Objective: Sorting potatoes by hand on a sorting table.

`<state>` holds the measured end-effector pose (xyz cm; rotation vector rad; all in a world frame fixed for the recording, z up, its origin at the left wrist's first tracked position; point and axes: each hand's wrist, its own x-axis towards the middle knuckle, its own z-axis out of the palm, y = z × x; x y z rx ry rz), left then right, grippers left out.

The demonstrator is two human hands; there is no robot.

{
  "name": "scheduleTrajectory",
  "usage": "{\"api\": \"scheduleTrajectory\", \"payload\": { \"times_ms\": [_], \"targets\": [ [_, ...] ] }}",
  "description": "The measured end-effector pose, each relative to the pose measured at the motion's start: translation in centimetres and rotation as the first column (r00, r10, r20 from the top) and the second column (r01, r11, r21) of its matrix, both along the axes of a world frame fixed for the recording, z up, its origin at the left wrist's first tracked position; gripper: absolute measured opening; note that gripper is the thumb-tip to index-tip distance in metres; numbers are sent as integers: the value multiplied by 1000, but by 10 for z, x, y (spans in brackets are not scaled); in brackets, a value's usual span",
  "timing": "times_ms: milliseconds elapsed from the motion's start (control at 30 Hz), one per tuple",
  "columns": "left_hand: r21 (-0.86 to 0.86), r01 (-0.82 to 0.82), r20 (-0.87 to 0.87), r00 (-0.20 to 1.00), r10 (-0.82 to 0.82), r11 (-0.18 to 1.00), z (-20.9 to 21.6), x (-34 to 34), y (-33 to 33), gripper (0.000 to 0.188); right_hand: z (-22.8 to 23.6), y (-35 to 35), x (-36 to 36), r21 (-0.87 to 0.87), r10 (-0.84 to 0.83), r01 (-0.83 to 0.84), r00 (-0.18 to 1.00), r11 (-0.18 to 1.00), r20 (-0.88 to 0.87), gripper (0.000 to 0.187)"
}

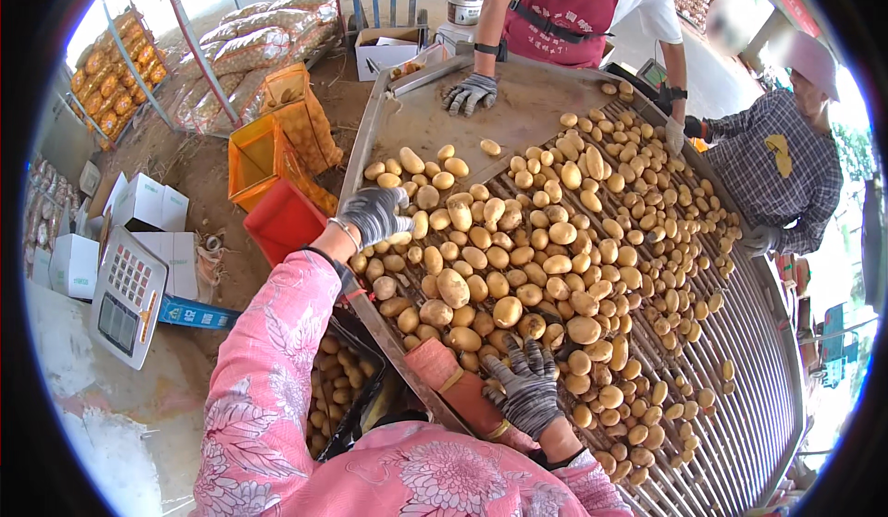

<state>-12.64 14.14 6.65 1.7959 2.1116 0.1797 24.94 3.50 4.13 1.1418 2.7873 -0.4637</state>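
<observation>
My left hand point(372, 217), in a grey striped glove, reaches over the table's left edge. Its fingers are apart and point at the nearest potatoes point(453, 288); no potato shows in its grasp. My right hand point(525, 386), gloved alike, rests at the near side of the heap with fingers spread, touching potatoes. The potatoes are brown-yellow and of mixed sizes. They lie thickly on a slatted sorting table point(740, 406), whose far left part is a bare metal sheet point(518, 129). A reddish pad point(433, 365) covers the near edge beside my right hand.
Across the table a co-worker in a maroon apron point(564, 18) leans a gloved hand point(470, 94) on the sheet. Another person in a checked shirt point(777, 161) stands at right. Left are a red crate point(285, 221), an orange crate point(254, 161) and a scale point(129, 297). Below sits a potato-filled container point(335, 383).
</observation>
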Motion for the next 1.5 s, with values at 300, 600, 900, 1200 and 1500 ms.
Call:
{"api": "scheduleTrajectory", "payload": {
  "times_ms": [300,600,900,1200,1500],
  "targets": [
    [277,212,-1,975,-220,937,-31,53,41,51,1,1,2,-3,-8,8,999,1000,-32,50],
    [128,304,0,952,-307,944,-39,68,56,34,5,3,2,-80,-3,7,999,997,51,57],
    [-84,-355,995,27,101,931,-54,31,-76,34,33,47,5,-241,147,-137,989,961,22,55],
    [-199,-137,974,-133,181,970,-13,129,-130,46,53,65,-48,-760,-607,-269,472,592,-639,64],
    [-255,208,948,-140,287,944,17,190,-156,44,34,21,-22,-478,-390,43,646,877,-657,47]
  ]
}}
